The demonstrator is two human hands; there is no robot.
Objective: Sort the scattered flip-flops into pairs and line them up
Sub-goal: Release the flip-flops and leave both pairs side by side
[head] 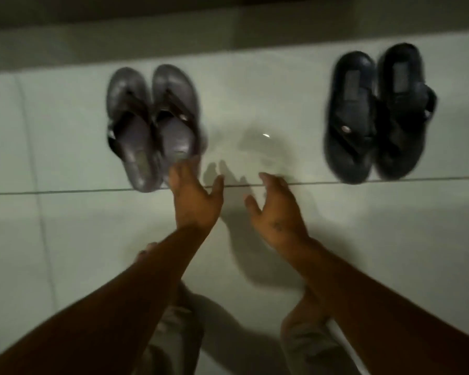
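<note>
Two grey-purple flip-flops point(152, 125) with dark straps lie side by side on the pale tiled floor at the upper left. A dark navy-black pair point(377, 115) lies side by side at the upper right. My left hand point(194, 197) hovers with fingers spread just below the heel of the right grey flip-flop, its fingertips at or near that heel. My right hand point(275, 209) is open over bare floor between the two pairs, holding nothing. The picture is blurred.
A dark step or wall base point(228, 25) runs along the top behind the flip-flops. A tile joint point(363, 181) crosses the floor under both hands. My bare feet point(301, 318) and trouser legs show at the bottom.
</note>
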